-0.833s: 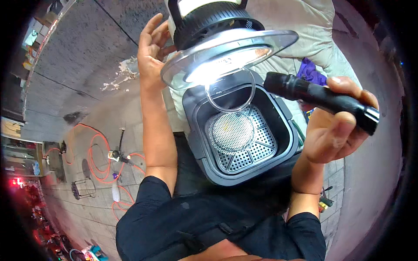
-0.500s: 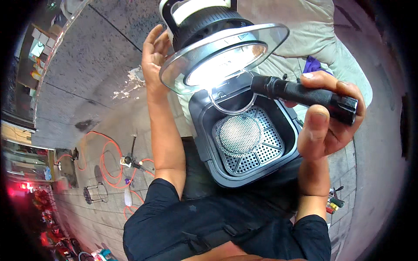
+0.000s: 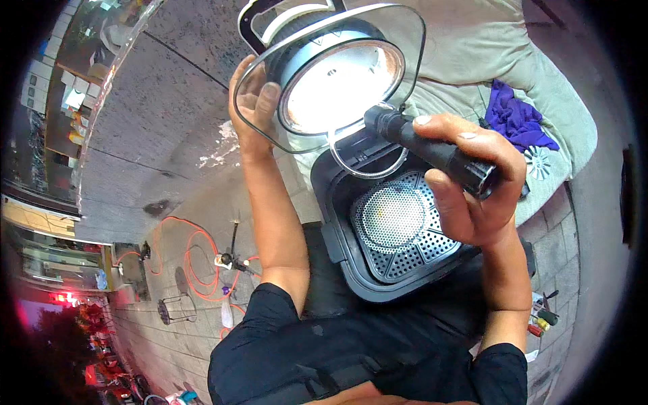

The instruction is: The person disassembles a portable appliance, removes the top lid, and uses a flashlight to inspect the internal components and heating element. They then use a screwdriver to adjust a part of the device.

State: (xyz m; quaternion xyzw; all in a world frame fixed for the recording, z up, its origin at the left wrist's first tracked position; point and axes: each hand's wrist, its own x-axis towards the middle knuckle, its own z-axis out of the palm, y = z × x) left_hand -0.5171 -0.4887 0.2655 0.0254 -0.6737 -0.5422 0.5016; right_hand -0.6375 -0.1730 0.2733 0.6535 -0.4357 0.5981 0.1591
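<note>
Above black fryer basket point(image 3: 398, 229), glass-rimmed lid point(image 3: 334, 77) lit, black torch point(image 3: 432, 150) w/ right hand point(image 3: 476, 189)

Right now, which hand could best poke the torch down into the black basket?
The right hand, probably. It grips the torch just above the basket. The left hand is busy holding up the lid.

Round glass-rimmed lid unit point(image 3: 337, 74) tilted up further in the left hand point(image 3: 253, 108), black cylindrical flashlight point(image 3: 432, 148) in the right hand point(image 3: 472, 189) brought closer beneath its glowing underside
</note>
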